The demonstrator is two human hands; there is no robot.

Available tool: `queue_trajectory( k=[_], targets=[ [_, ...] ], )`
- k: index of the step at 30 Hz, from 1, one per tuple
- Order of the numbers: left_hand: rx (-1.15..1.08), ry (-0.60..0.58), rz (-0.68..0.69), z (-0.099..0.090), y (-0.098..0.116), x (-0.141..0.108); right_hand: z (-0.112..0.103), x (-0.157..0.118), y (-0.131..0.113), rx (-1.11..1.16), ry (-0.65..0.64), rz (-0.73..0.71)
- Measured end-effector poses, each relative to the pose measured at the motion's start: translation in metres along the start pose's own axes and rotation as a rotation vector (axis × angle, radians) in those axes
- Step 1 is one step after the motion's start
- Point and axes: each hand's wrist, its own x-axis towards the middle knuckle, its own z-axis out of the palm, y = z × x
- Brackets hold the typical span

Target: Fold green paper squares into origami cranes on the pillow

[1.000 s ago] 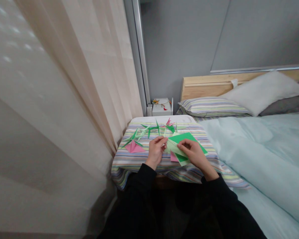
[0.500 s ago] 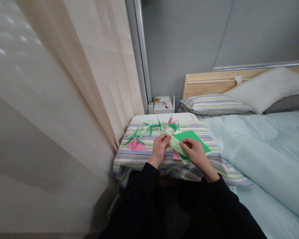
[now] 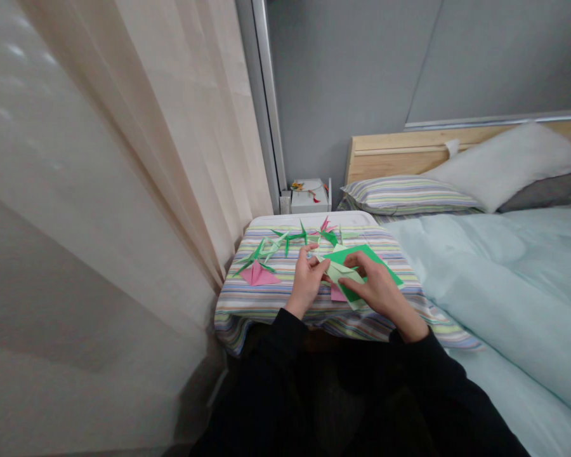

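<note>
i've got my left hand (image 3: 307, 282) and right hand (image 3: 378, 292) pinching the pale green folded paper (image 3: 343, 277), long axis 10-to-4 o'clock, right nearer.

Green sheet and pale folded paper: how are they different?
The green sheet is dark; the folded paper is pale green. The sheet lies flat on the striped cloth; the folded paper is creased into points. The left hand and right hand hold the folded paper. Both are paper.
</note>
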Motion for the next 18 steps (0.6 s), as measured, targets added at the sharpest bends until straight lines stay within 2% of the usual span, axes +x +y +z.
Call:
queue_trajectory(
  k=[2, 6, 8, 13, 18],
  targets=[
    [0.035, -0.050, 0.006, -0.002, -0.001, -0.001, -0.008, 0.002, 0.002, 0.041, -0.067, 0.031],
    [0.095, -0.291, -0.039, -0.010, 0.003, -0.002, -0.023, 0.009, 0.009, 0.073, -0.226, 0.060],
    [0.090, -0.348, -0.038, -0.014, 0.006, -0.003, -0.030, 0.011, 0.011, 0.085, -0.255, 0.095],
    [0.161, -0.361, -0.046, -0.017, 0.007, -0.004, -0.038, 0.011, 0.007, 0.032, -0.356, 0.124],
    [0.147, -0.396, -0.050, -0.018, 0.002, -0.002, -0.036, 0.011, -0.002, -0.113, -0.400, 0.066]
  ],
)
